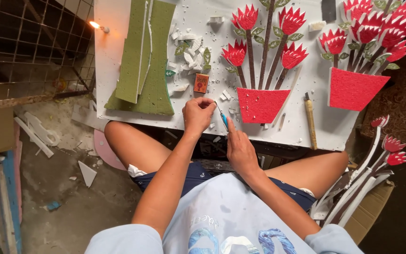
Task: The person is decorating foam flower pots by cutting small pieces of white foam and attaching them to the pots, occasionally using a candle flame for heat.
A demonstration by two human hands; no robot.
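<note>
Head view, seated, white desk [132,33] across my knees.

Knife [222,117]: thin craft blade with a blue handle, held between my 2 hands at the near edge of the desk. Long axis runs from upper left to lower right, steeply tilted; the silver tip points up and away toward the left hand [198,114], the blue end sits down by the right hand [239,148]. Blade is narrow and pale; I cannot tell its edge detail at this size.

Left hand: fingers curled tight into a closed grip at the blade's upper end; what it pinches is too small to make out. Right hand: index finger stretched along the handle, remaining fingers folded, grip closed on the knife.

Nearby: red foam pot [261,104] with 4 red flowers on brown stems, just right of the knife. A second red pot [355,89] farther right. Small orange box [201,83] just beyond the left hand. Green foam sheets [153,61] left. White scraps [189,51] scattered above. Lit candle [97,26] at the far left corner.
</note>
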